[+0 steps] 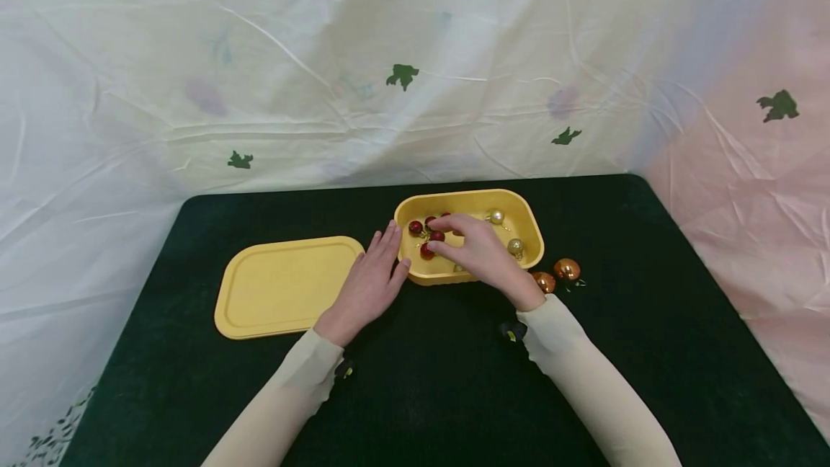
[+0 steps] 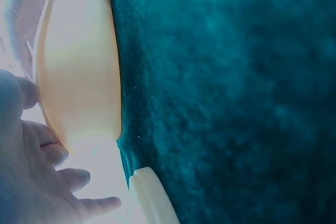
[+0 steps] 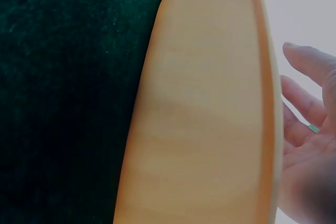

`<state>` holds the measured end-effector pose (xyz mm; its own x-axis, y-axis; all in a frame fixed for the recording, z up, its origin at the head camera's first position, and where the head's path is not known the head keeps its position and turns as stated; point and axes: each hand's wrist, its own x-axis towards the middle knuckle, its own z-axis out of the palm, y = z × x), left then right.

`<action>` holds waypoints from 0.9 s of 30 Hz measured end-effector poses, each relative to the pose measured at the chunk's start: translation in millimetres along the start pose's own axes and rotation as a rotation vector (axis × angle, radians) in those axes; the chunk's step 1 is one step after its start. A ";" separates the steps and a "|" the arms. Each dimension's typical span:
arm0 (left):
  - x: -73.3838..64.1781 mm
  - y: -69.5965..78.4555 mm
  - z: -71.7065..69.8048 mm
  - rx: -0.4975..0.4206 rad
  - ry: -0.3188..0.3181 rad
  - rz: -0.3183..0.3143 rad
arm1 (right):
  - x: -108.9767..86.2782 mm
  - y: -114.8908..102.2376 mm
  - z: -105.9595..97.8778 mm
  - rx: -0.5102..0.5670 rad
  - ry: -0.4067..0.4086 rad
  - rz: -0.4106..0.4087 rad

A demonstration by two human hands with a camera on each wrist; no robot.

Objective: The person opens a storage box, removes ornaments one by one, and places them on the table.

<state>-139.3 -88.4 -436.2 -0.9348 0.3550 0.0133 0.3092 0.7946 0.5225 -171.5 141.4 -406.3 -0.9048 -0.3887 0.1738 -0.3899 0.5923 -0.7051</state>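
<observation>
A yellow box [image 1: 473, 279] stands on the dark green tabletop with small baubles in it. Several red baubles [image 1: 416, 228] are gathered at its left end, and gold baubles [image 1: 515, 246] lie toward the right. My right hand [image 1: 476, 247] is over the box, its thumb and forefinger spread apart above the red baubles, with nothing seen between them. In the right wrist view, the right hand [image 3: 310, 114] is just beyond the box's rim. The left hand [image 1: 371, 283] rests against the box's left end, fingers extended; the left wrist view shows its fingers [image 2: 55, 155] beside the wall.
A yellow lid [image 1: 279, 290] lies flat on the table left of the box, its right edge near the left hand. Two copper baubles [image 1: 567, 269] sit outside the box, by its front right corner. A patterned cloth [image 1: 402, 121] hangs behind the table.
</observation>
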 end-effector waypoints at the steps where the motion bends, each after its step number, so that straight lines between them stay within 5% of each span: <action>1: -0.1 0.0 0.1 0.000 0.001 0.002 | 1.2 0.3 0.8 0.002 -0.009 0.007; 27: -0.8 0.7 -1.7 0.006 -0.008 0.000 | 24.2 2.4 11.8 -0.064 -0.217 0.142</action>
<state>-138.6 -89.0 -434.5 -0.9335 0.3586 0.0065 0.3100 0.7977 0.5173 -192.3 125.1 -411.9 -0.8961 -0.4365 -0.0801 -0.2778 0.6926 -0.6657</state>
